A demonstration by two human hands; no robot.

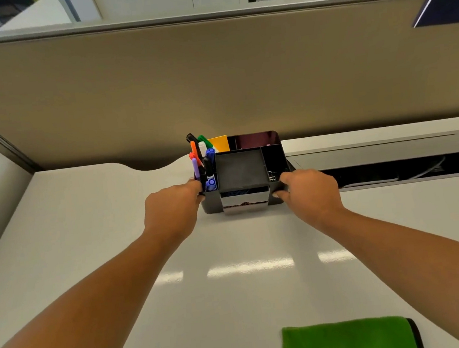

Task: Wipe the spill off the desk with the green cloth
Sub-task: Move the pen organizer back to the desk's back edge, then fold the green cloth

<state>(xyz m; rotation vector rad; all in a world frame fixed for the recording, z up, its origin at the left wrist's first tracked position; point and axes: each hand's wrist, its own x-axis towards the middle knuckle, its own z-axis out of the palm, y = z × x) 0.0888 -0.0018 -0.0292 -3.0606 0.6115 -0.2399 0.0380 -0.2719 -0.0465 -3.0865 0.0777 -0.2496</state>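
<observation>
Both hands are clamping the black organizer (241,172), left hand (173,206) and right hand (309,193) each in a closed grip on its sides; the green cloth (347,340) is lying untouched on the near surface (116,244); no spill is showing, so wiping looks unstarted.

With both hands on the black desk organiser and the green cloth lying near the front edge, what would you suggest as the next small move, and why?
Probably lift the organiser aside. The left hand and right hand grip its two ends, and the green cloth lies untouched on the desk. No spill shows on the bare surface, so it may be underneath.
</observation>
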